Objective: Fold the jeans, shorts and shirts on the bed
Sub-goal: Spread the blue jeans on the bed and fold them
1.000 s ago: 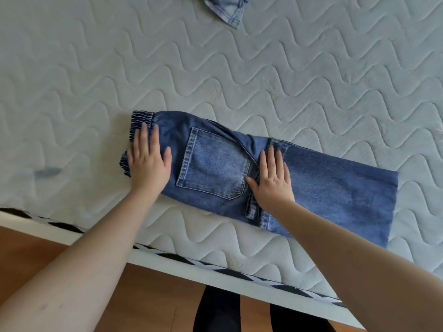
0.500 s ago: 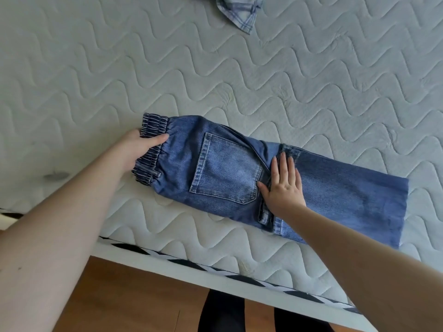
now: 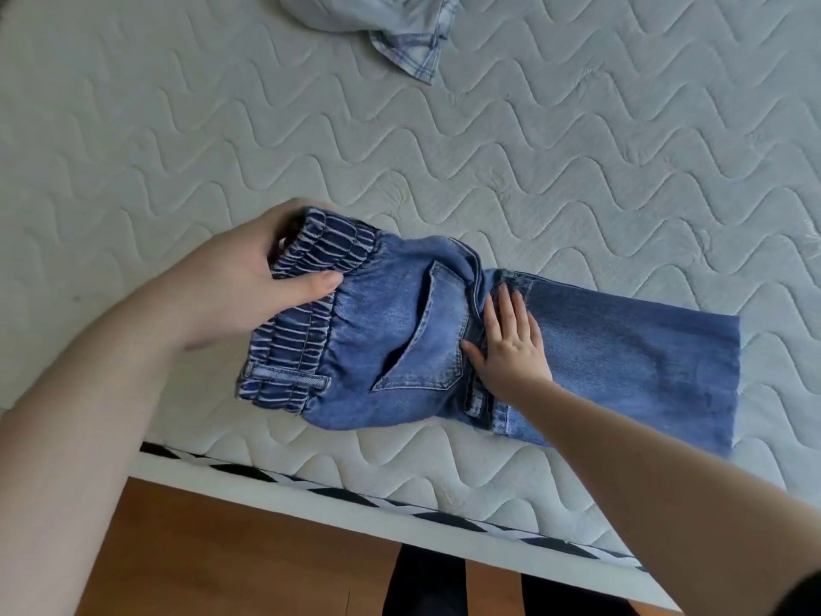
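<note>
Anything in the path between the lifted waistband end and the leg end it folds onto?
Only the right hand, pressing flat on the blue denim jeans at the fold line. The left hand grips the elastic waistband. The leg panel beyond is bare; the light plaid shirt lies far off on the white quilted mattress.

Left hand (image 3: 231, 286) gripping, right hand (image 3: 511, 349) flat.

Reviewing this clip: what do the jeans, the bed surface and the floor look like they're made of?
Jeans: blue denim, faded at seams, with a gathered elastic waistband gripped by the left hand. Bed surface: off-white quilted fabric, wavy stitching. Floor: smooth orange-brown, probably wood or laminate.
</note>
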The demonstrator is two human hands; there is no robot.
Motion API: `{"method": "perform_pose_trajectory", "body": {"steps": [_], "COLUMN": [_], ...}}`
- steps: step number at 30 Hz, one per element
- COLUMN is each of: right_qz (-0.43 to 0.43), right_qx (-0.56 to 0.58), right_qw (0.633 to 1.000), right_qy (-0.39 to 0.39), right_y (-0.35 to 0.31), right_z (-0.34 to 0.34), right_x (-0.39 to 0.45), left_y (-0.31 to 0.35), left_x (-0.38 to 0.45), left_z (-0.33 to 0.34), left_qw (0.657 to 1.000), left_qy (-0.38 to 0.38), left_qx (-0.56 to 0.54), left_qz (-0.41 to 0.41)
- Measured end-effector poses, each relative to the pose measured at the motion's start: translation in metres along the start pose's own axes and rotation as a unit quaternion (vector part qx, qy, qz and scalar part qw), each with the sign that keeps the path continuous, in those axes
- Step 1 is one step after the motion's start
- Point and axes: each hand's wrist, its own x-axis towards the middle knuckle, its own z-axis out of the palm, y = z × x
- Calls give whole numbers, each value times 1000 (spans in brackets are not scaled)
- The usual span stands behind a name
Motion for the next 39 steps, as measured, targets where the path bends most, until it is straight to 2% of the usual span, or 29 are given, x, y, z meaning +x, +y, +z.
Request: {"method": "perform_pose_trajectory", "body": {"steps": [6,11,14,18,20,23,25,27,28,30,31,35,37,39], "right_qz": [-35,-84,-78,28,93,143,187,230,241,246,250,283,266,256], "right_qx": [20,94,291,438,535,690,750,785,792,793,788,749,703,617], "right_qw": [999,991,951,899,839,703,627,568,555,553,559,598,658,741], "right_qy": [-29,-44,-68,-5,44,97,98,91,86,65,54,24,41,66], "right_y": [8,19,35,74,95,135,160,181,191,206,210,219,219,215], "right_z": [-10,-20,-33,-52,-68,-88,-96,-99,-99,-93,-90,-82,-78,-73], "right_x": [2,3,-6,-42,-62,-88,-101,-109,-112,-119,-121,-122,-120,-117], "left_y": [63,112,136,156,163,172,175,174,173,168,162,140,128,115], "left_x": [7,28,43,62,74,93,105,117,123,131,133,133,135,143], "left_z": [27,66,95,141,171,228,269,308,324,353,362,374,366,354], "left_qw": [994,987,981,968,964,963,969,977,980,981,980,963,975,981], "left_qy": [-73,-128,-172,-242,-262,-267,-247,-213,-193,-159,-165,-253,-201,-97], "left_qx": [-65,-72,-73,-45,-30,-17,-6,17,51,111,112,90,84,110], "left_qz": [54,70,61,47,36,16,6,-3,-2,-4,-11,-3,49,131]}}
